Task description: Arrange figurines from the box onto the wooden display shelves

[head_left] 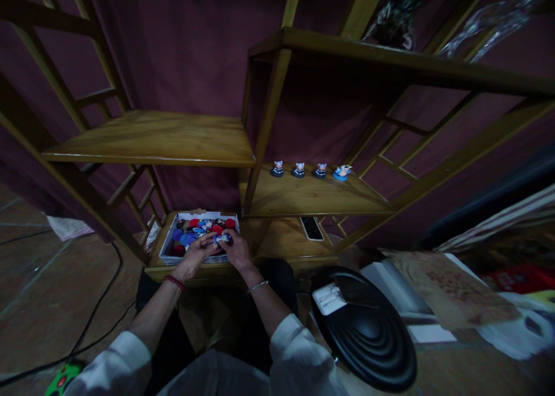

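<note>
Between my two hands is a small figurine (224,239) with a bluish-purple base. My right hand (237,249) grips it at the head end, and the fingers of my left hand (200,251) close on its base side. Both hands are over the front edge of a white box (165,243) full of figurines with red, blue, purple and black bases. On the shelf to the right stand several figurines in a row, among them a dark-based one (277,169) at the left end and a blue-based one (342,173) at the right end.
A wooden shelf unit (151,136) stands against a dark red wall. A phone (311,228) lies on its lower board. Right of my knees is a black ridged round object (368,332) with a white packet (328,299) on it. A black cable (104,295) crosses the floor at left.
</note>
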`<state>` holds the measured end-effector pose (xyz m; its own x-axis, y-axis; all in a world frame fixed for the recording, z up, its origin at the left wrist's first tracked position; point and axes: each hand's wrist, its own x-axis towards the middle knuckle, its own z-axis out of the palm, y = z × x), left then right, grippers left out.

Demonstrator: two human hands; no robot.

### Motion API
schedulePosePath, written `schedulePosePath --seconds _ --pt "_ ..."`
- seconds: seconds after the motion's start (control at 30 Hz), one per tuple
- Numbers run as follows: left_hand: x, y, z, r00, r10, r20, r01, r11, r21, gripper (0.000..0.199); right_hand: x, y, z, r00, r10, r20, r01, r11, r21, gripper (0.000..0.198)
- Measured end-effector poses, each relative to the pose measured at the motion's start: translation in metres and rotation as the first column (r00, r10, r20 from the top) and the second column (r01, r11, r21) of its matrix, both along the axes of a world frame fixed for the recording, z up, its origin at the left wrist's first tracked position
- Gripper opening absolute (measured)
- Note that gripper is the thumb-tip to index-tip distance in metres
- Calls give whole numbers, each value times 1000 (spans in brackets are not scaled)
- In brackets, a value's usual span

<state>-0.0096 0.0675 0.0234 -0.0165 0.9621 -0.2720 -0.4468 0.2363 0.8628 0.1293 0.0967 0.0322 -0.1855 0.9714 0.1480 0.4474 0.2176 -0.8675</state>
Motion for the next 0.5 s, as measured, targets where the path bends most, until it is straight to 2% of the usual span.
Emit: schedulePosePath --seconds 0.2,0.5 --pt "1 -1 4 1000 -15 -12 15 1000 11 50 1 0 -1 999 -9 33 8 999 46 21" --pt "1 0 -1 999 -23 -38 24 999 41 50 0 -2 6 995 -56 78 56 998 -4 18"
